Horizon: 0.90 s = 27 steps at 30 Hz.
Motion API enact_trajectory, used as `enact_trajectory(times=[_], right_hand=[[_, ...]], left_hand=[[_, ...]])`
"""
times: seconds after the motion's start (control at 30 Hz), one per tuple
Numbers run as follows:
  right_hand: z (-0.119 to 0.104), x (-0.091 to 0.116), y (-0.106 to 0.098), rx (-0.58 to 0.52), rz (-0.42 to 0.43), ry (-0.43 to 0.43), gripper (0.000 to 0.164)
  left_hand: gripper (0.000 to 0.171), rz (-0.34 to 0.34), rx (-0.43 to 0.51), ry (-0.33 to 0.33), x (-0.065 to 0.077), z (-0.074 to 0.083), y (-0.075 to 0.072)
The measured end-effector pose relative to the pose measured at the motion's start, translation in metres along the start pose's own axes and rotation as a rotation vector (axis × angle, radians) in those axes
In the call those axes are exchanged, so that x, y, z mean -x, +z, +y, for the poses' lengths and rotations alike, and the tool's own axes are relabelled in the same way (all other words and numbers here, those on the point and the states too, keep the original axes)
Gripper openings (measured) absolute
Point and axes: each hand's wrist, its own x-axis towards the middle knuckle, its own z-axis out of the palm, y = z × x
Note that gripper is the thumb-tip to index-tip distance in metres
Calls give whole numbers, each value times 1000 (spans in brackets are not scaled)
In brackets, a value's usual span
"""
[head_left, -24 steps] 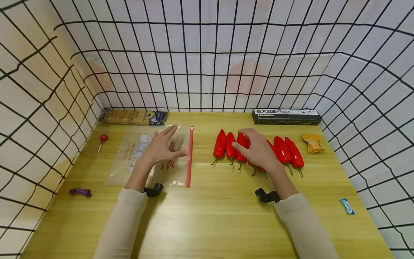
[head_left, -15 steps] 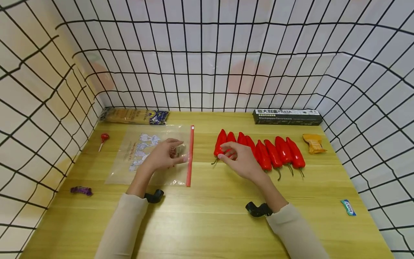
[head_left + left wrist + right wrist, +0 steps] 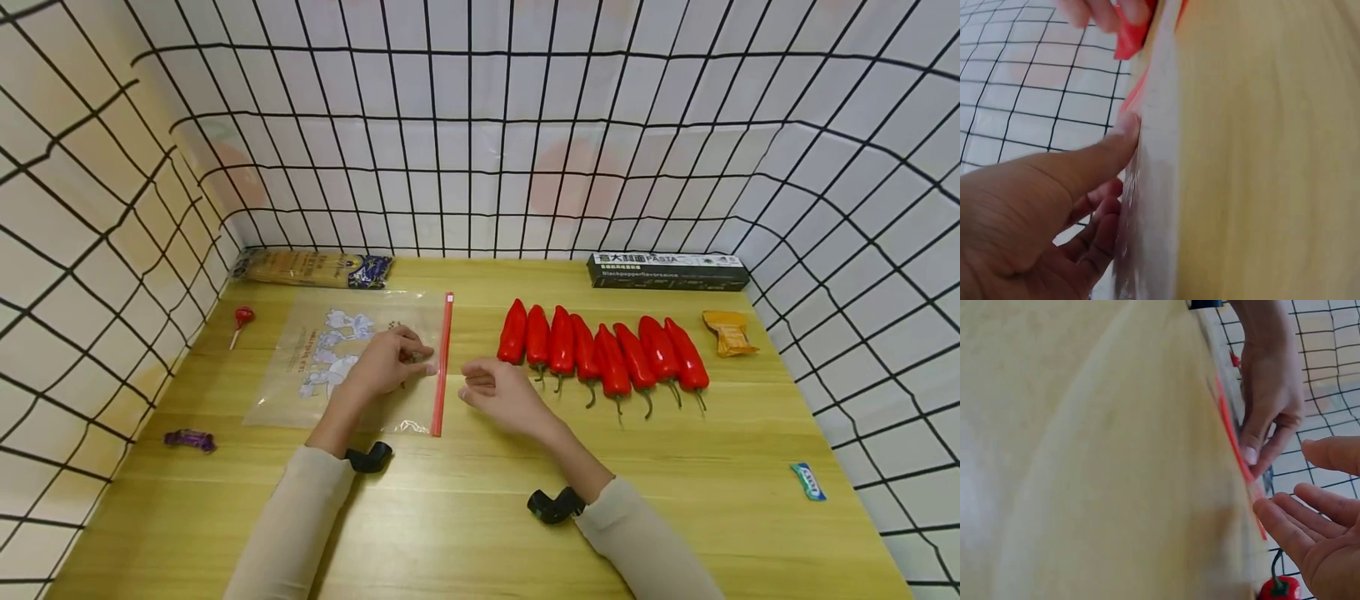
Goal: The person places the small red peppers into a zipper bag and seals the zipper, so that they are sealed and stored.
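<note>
A clear zip bag (image 3: 282, 402) with printed figures lies flat on the table, its red zip strip (image 3: 439, 404) on the right side. My left hand (image 3: 390, 362) rests on the bag beside that strip. Its thumb (image 3: 1124, 128) touches the plastic, while the fingers are loosely bent and no clear pinch shows. Just right of the strip is my right hand (image 3: 506, 398), holding nothing, with its thumb and fingers apart in the right wrist view. A row of several red peppers (image 3: 562, 342) lies right of it, and the right hand partly covers the leftmost pepper's stem.
A noodle packet (image 3: 300, 268) and a black pasta box (image 3: 667, 272) lie along the back. At the left are a red lollipop (image 3: 242, 317) and a purple sweet (image 3: 189, 440). An orange packet (image 3: 729, 333) and small green-white sweet (image 3: 807, 482) lie right. Black wire mesh (image 3: 465, 133) surrounds the table.
My right hand has moved left and toward me, from above the peppers to beside the zip strip. My left hand has come down onto the bag near the strip.
</note>
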Motion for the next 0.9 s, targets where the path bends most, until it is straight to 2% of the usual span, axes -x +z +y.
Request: enact_trajectory(times=[0.17,0.4,0.6,0.77,0.9], right_hand=[[3,-3,9,45,-48,24,45],[5,-11,16,125,-49,-50,46],[0,-15,17,256,-51,-89,45],[0,-14,18,332,-56,-91,43],[0,-13,19,395,-84,-104,43]], left_hand=[[11,79,46,16,0,-8,7],[11,117,9,95,0,-15,11],[7,125,154,75,6,-13,-1],[15,106,270,43,11,-10,-11],[21,168,316,57,15,-3,-22]])
